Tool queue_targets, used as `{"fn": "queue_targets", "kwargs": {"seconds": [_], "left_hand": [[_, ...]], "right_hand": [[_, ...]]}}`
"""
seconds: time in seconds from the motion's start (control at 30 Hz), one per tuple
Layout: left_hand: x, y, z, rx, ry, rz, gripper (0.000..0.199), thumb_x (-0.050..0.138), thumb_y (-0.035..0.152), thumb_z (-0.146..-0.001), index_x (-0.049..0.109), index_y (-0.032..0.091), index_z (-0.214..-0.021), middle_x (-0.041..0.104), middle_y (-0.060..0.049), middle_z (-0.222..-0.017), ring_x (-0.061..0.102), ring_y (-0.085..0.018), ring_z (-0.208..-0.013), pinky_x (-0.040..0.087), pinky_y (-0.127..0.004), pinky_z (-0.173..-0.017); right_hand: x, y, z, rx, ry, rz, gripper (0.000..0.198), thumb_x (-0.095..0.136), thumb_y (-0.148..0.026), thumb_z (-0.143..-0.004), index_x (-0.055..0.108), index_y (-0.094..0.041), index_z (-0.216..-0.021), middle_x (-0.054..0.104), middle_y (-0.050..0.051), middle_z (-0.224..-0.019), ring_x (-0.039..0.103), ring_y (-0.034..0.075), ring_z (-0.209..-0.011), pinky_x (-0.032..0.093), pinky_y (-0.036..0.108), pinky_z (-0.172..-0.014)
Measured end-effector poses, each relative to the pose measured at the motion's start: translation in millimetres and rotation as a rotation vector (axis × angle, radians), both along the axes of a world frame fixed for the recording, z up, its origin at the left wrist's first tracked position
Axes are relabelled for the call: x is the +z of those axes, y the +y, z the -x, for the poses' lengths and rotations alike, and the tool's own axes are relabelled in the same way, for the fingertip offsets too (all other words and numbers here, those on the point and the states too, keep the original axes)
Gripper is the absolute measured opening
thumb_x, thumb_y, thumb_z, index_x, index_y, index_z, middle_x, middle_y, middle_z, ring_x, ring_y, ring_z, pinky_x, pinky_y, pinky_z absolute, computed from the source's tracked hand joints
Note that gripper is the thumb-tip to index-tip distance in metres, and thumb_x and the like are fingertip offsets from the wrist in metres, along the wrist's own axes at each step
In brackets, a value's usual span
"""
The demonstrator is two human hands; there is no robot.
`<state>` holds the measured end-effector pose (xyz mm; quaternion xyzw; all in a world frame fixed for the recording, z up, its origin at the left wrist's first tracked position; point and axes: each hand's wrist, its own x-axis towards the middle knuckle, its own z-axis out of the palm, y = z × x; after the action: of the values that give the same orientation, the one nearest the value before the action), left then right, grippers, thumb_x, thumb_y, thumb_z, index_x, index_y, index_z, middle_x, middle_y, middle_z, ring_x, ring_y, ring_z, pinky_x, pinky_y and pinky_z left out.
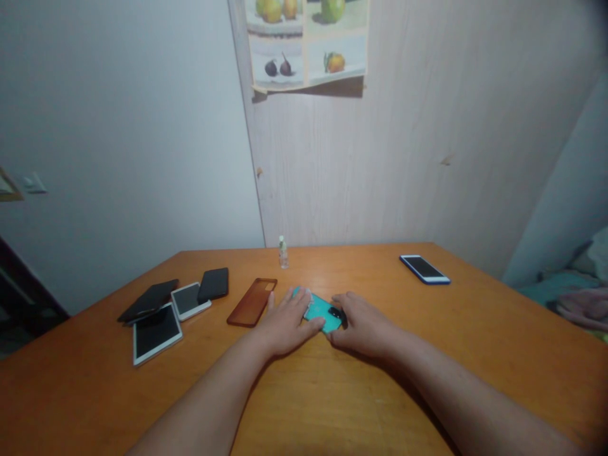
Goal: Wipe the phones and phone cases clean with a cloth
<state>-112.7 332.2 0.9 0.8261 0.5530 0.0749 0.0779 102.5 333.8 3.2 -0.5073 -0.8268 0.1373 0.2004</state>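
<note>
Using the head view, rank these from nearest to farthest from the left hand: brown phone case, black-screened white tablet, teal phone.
1. Teal phone: touched by the left hand, at its fingers and thumb.
2. Brown phone case: just to the left of that hand.
3. Black-screened white tablet: farther left on the table.

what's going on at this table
A person has both hands at a teal phone lying camera side up on the table. The left hand rests over one end; the right hand curves around the camera end. A brown phone case lies left of it, and a small bottle stands behind.
</note>
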Motion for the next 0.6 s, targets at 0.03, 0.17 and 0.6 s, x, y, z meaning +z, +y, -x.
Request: {"fn": "queue_targets", "kwargs": {"seconds": [0.03,0.17,0.6], "left_hand": [[0.0,0.1,0.8,-0.003,0.001,-0.004,0.086,0.025,0.079,-0.09,0.029,0.024,-0.156,0.021,-0.01,-0.165,0.013,-0.037,-0.152,0.003,-0.071,-0.115],[3.6,-4.2,0.3,-0.018,-0.003,-0.087,0.078,0.031,0.078,-0.089,0.042,0.029,-0.148,0.038,-0.01,-0.158,0.031,-0.038,-0.144,0.007,-0.071,-0.115],[19.1,-19.9,-15.6,-0.107,0.009,-0.238,0.029,0.05,0.042,-0.093,0.069,0.028,-0.109,0.06,-0.008,-0.099,0.055,-0.027,-0.099,0.041,-0.043,-0.092]], "right_hand": [[0.3,0.5,-0.9,0.001,0.004,0.003,0.029,0.068,-0.035,-0.071,0.061,-0.02,-0.095,0.063,0.008,-0.096,0.056,0.022,-0.086,0.038,0.028,-0.068],[-0.7,8.7,-11.4,-0.013,0.003,0.022,0.05,0.069,-0.028,-0.066,0.062,-0.018,-0.114,0.065,0.01,-0.106,0.059,0.025,-0.095,0.041,0.03,-0.076],[-4.8,17.6,-15.8,-0.077,0.07,-0.127,0.035,0.054,-0.022,-0.088,0.065,-0.019,-0.121,0.065,0.009,-0.109,0.057,0.022,-0.102,0.041,0.031,-0.089]]}}
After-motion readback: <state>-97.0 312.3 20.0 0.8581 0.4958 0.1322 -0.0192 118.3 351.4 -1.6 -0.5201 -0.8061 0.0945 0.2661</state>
